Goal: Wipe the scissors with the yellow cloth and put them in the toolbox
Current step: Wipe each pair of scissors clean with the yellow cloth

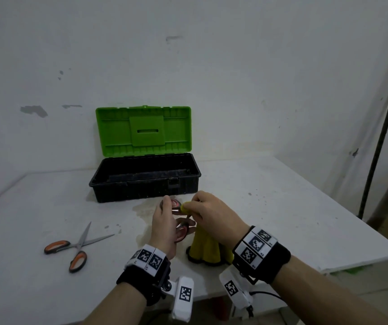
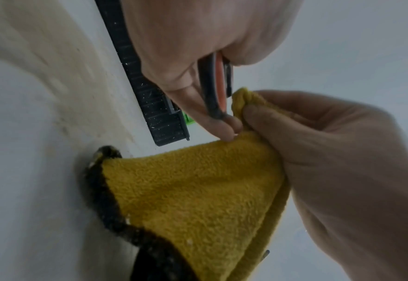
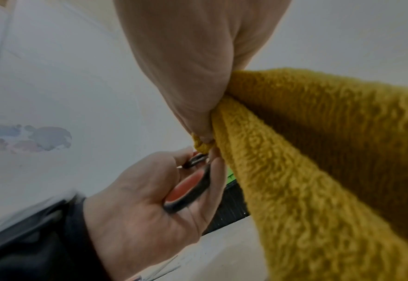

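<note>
Toolbox [image 1: 145,178] sits at the surface's [image 1: 282,207] far edge; spare scissors [image 1: 75,246] lie left, cloth [image 1: 206,250] near the front edge.

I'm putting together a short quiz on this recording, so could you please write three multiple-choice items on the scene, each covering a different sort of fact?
1. Where do the spare scissors lie?
A. in the toolbox
B. on the table, left of the hands
C. on the cloth

2. What colour is the toolbox lid?
A. green
B. red
C. grey

3. What does the right hand grip?
A. nothing
B. the lid
C. the yellow cloth

Key: 1 B, they lie open on the table; 2 A, the raised lid is green; 3 C, its fingers pinch the cloth.
</note>
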